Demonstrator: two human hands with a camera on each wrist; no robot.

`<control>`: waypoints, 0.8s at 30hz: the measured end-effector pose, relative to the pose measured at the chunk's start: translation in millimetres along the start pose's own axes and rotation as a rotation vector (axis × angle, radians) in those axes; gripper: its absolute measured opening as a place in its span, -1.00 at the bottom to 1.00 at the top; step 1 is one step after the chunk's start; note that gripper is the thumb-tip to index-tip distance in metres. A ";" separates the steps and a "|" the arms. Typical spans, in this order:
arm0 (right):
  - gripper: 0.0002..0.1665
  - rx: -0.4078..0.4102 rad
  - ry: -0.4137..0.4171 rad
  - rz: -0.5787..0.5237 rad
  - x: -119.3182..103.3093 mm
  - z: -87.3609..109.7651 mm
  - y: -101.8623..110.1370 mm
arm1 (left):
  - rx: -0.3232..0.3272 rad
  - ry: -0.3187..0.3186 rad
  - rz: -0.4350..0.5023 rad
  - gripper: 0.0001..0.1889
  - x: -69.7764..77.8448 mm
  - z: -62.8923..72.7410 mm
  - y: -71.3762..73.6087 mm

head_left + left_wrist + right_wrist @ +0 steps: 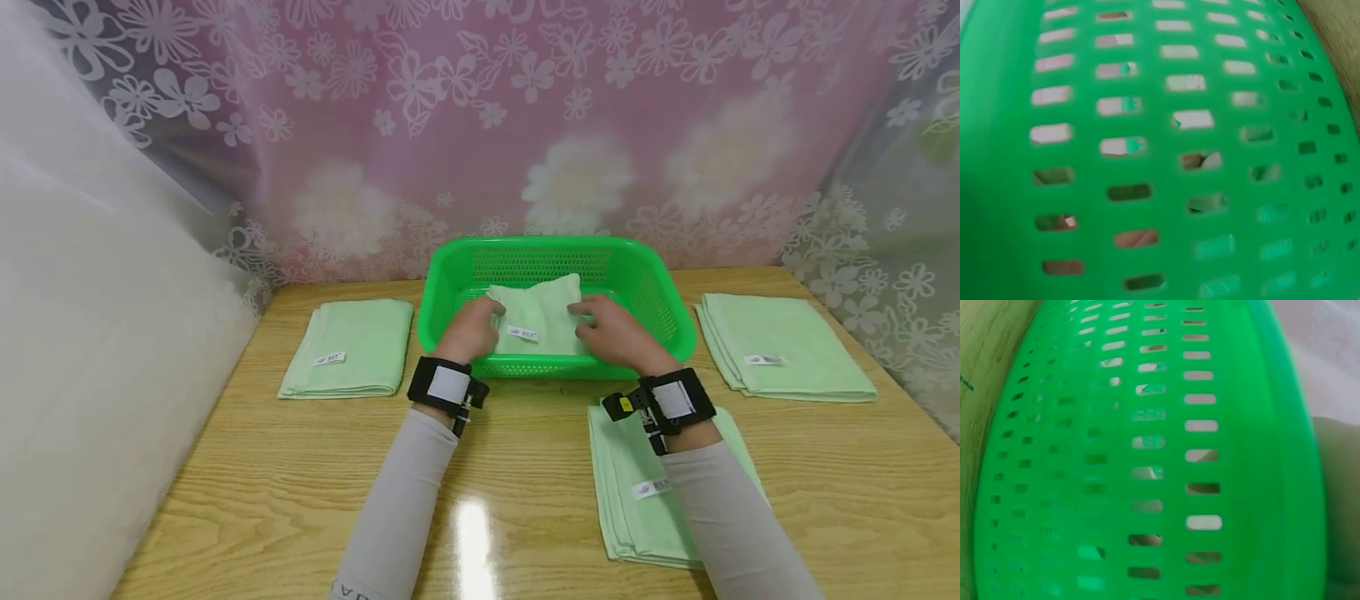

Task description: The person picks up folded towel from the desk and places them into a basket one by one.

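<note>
The folded pale-green cloth towel is lying between the left grip and right grip, both apparently pinching its sides.

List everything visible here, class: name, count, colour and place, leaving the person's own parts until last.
Table: one, light brown, across the foreground.
Basket: one, green, on the table.
Cloth: one, pale green, in the basket.
Folded cloths: three, pale green, on the table at left, right and front right.
Labels: four, white, one per piece.
Floral sheeting: count unclear, mostly pink, behind.
Wrist straps: two, black, one per arm.
Sleeves: two, light grey, on the forearms.
Left hand: one, bare, at the cloth's left edge.
Right hand: one, bare, at its right edge.
</note>
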State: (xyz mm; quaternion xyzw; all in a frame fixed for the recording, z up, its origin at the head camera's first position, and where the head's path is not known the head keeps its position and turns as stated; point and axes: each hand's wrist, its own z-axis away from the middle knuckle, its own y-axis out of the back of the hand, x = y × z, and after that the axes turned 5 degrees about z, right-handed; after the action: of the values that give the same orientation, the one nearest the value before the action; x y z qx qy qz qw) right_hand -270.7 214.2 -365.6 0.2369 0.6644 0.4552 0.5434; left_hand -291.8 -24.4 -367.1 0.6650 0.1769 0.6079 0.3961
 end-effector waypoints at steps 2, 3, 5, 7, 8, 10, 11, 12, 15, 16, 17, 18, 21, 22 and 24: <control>-0.43 0.004 -0.016 -0.009 -0.8 0.4 0.1 | 0.021 0.004 -0.009 -0.46 -0.6 0.9 0.6; -0.44 0.010 -0.019 -0.008 -1.0 0.4 0.1 | 0.030 0.005 -0.014 -0.46 -1.2 1.2 0.8; -0.47 0.022 -0.024 -0.005 -1.8 1.1 0.1 | 0.045 0.013 -0.014 -0.47 -1.7 1.7 1.3; -0.50 0.033 -0.025 0.005 -2.1 2.1 0.3 | 0.062 0.016 -0.016 -0.50 -1.8 1.6 1.0; -0.52 0.039 -0.023 0.012 -2.2 3.1 0.4 | 0.070 0.019 -0.017 -0.51 -1.7 1.4 0.6; -0.54 0.041 -0.035 0.016 -2.3 4.2 0.6 | 0.082 0.029 -0.016 -0.54 -1.4 1.3 0.0; -0.54 0.041 -0.043 0.020 -2.2 4.3 0.6 | 0.086 0.033 -0.019 -0.56 -1.3 1.2 -0.2; -0.54 0.040 -0.052 0.026 -2.3 4.3 0.4 | 0.091 0.036 -0.024 -0.57 -1.1 1.2 -0.5; -0.53 0.032 -0.072 0.035 -1.4 3.5 -0.5 | 0.097 0.050 -0.039 -0.60 -0.3 1.9 -0.9; -0.53 0.030 -0.076 0.041 -1.3 3.2 -0.8 | 0.100 0.054 -0.056 -0.60 0.1 2.4 -0.9; -0.53 0.028 -0.075 0.047 -1.1 3.0 -1.0 | 0.102 0.059 -0.073 -0.61 0.4 2.8 -1.1; -0.53 0.023 -0.075 0.050 -1.0 2.8 -1.2 | 0.103 0.063 -0.091 -0.62 0.7 3.2 -1.2; -0.53 0.001 -0.072 0.078 -0.1 2.0 -1.6 | 0.071 0.078 -0.138 -0.67 1.6 3.5 -1.7; -0.53 -0.011 -0.072 0.090 0.0 1.4 -1.7 | 0.046 0.080 -0.151 -0.70 1.9 3.5 -1.8; -0.55 -0.046 -0.066 0.104 0.1 0.6 -1.9 | -0.003 0.080 -0.163 -0.72 2.5 3.3 -2.1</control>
State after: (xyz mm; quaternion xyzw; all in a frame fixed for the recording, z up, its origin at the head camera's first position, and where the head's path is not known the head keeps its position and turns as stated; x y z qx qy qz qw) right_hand -269.9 213.6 -367.3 0.2734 0.6220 0.4900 0.5461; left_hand -287.6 -22.2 -366.9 0.6228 0.2452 0.6001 0.4379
